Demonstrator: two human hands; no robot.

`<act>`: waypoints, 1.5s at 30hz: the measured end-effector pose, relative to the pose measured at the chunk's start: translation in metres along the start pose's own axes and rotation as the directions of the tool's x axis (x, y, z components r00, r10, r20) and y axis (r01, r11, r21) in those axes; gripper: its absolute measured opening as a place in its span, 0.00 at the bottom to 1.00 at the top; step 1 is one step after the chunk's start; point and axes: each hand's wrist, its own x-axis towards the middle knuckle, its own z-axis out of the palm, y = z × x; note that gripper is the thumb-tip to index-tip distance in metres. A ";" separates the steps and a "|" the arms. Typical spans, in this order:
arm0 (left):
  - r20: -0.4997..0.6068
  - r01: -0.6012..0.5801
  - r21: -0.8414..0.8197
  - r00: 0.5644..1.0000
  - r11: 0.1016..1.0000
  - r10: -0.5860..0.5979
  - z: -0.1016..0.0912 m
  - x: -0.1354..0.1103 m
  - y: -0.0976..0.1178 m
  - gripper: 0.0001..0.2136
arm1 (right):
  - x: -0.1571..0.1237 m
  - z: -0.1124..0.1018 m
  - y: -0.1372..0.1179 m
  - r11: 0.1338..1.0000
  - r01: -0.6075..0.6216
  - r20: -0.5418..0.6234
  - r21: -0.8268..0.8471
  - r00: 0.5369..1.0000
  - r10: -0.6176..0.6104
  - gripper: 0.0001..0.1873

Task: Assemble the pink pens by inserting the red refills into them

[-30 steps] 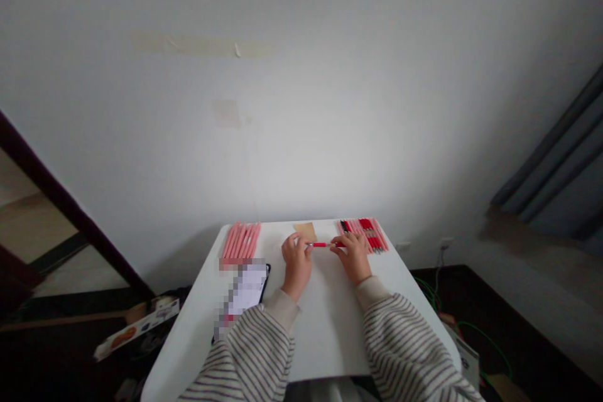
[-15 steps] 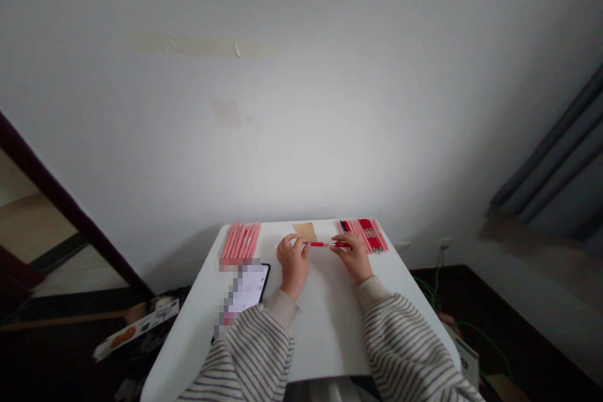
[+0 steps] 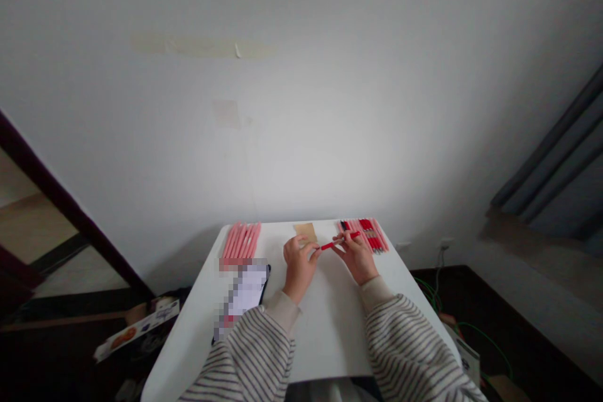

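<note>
A slim red pen [image 3: 326, 246] with a pale middle spans the gap between my hands, above the white table. My left hand [image 3: 300, 264] pinches its left end between thumb and fingertips. Farther along, the fingers of my right hand [image 3: 357, 257] are closed round the pen, whose red right end sticks out past them. The pen slants, right end higher. Just behind my left hand lies a small tan paper square [image 3: 306, 231]. Beyond my right hand is a row of pink, red and black pens [image 3: 374, 235], partly covered by that hand.
A bundle of pink pens [image 3: 241, 240] lies at the table's back left. A phone [image 3: 252, 286], partly pixelated, rests left of my left forearm. The white table [image 3: 334, 333] stands against a wall [image 3: 301, 107]. Green cables [image 3: 490, 339] run along the floor at right.
The pen has gone from level to slanted, its right end rising. My left hand has shifted right, closer to my right hand. My right hand has turned, exposing the pen's red end.
</note>
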 end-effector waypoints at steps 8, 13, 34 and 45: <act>0.118 -0.066 0.059 0.991 0.996 0.058 -0.004 -0.003 0.006 0.08 | 0.002 -0.004 -0.009 0.997 0.031 0.026 0.069 0.999 -0.033 0.17; 0.154 -0.074 0.174 0.987 0.982 0.047 -0.001 -0.008 0.001 0.14 | 0.000 -0.006 -0.013 0.998 0.047 0.018 0.034 0.999 -0.047 0.26; 0.244 -0.089 0.225 0.969 0.970 0.033 0.002 -0.014 -0.004 0.14 | -0.001 -0.006 -0.014 0.958 0.015 0.003 0.288 1.000 -0.017 0.25; 0.269 -0.084 0.224 0.963 0.971 0.021 0.000 -0.014 -0.002 0.14 | 0.002 -0.011 -0.011 0.984 0.061 -0.009 0.169 0.998 -0.060 0.20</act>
